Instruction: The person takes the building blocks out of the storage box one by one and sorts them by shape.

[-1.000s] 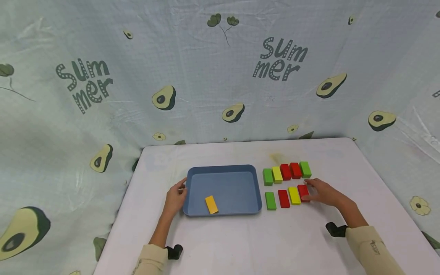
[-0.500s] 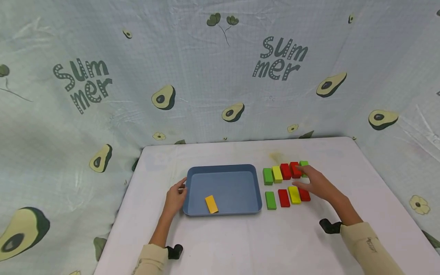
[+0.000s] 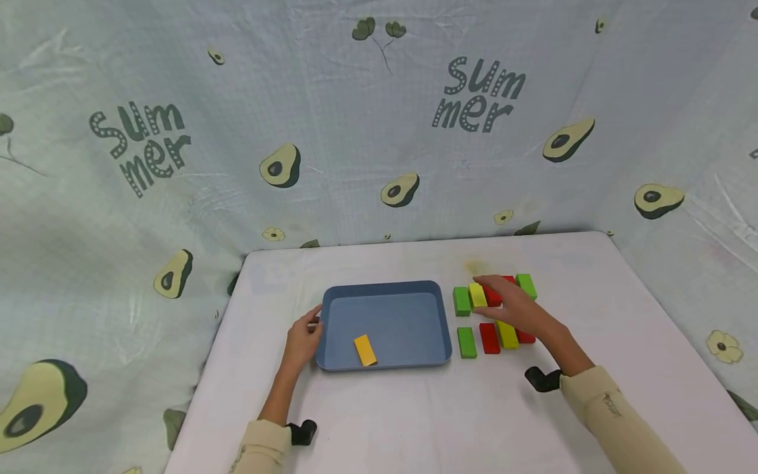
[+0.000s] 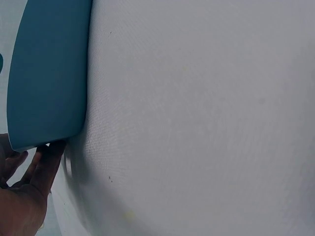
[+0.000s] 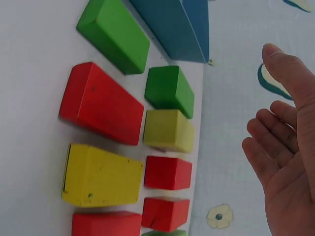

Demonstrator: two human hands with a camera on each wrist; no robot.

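Observation:
A shallow blue-grey tray (image 3: 385,289) lies on the table with one orange block (image 3: 365,350) near its front left. At the tray's left wall, my left hand (image 3: 304,339) rests with its fingertips against the outside; the left wrist view shows those fingers (image 4: 49,157) right at the tray's end wall (image 4: 49,88). My right hand (image 3: 515,308) hovers over two rows of blocks, thumb and fingers spread, holding nothing. Beneath or beside it are a yellow block (image 3: 477,297), a green block (image 3: 462,301) and red blocks partly hidden by the hand. In the right wrist view the palm (image 5: 290,182) is bare.
The nearer row has a green block (image 3: 466,342), a red block (image 3: 489,338) and a yellow block (image 3: 507,336). Another green block (image 3: 526,285) ends the back row on the right. A patterned cloth (image 3: 331,131) hangs behind the table's back edge (image 3: 355,246).
My right hand has moved left along the blocks, from the right end of the rows to above the back row's middle. The left hand and tray have stayed put.

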